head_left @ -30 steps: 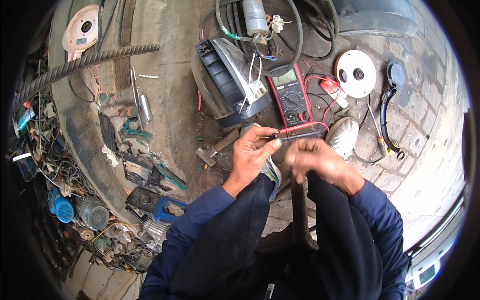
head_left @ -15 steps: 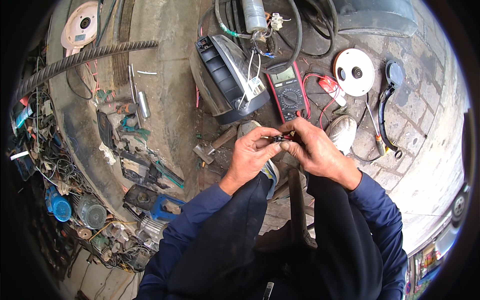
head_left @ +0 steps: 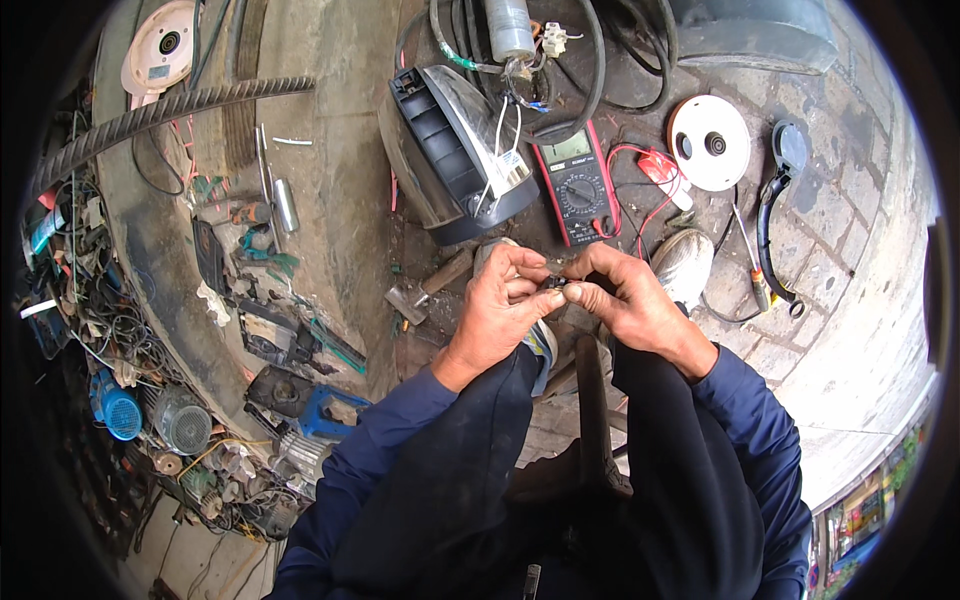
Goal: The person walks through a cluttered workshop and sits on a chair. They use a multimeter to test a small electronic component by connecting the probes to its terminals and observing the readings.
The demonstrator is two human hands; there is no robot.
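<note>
Your 2 hands meet at the centre of the view, above your dark-trousered knees. Your left hand [head_left: 498, 305] and your right hand [head_left: 622, 300] are fingertip to fingertip, both pinched shut on a small dark part [head_left: 553, 289] held between them; it is too small to tell what it is. Your left thumb and forefinger curl over it from the left, and your right thumb and forefinger press on it from the right. Both forearms wear dark blue sleeves.

Just beyond your hands, on the grimy ground, lies a red-edged multimeter [head_left: 581, 186] with a dial, its face up. Red leads [head_left: 640, 190] loop from its right side toward a small red clip. To the left of the meter a black and clear plastic housing [head_left: 452, 150] lies tilted, with thin white wires on it. A hammer [head_left: 430, 288] lies near your left hand. To the right sit a white round disc [head_left: 708, 142] with 2 holes, a screwdriver [head_left: 750, 265], and a curved black handle-shaped piece [head_left: 778, 215]. A grey cylinder [head_left: 510, 28] and black cables lie at the top. Far left, a ribbed steel bar [head_left: 160, 115] lies over a curved concrete edge, beside a heap of wires, a blue motor [head_left: 117, 412] and a grey motor [head_left: 183, 428].
</note>
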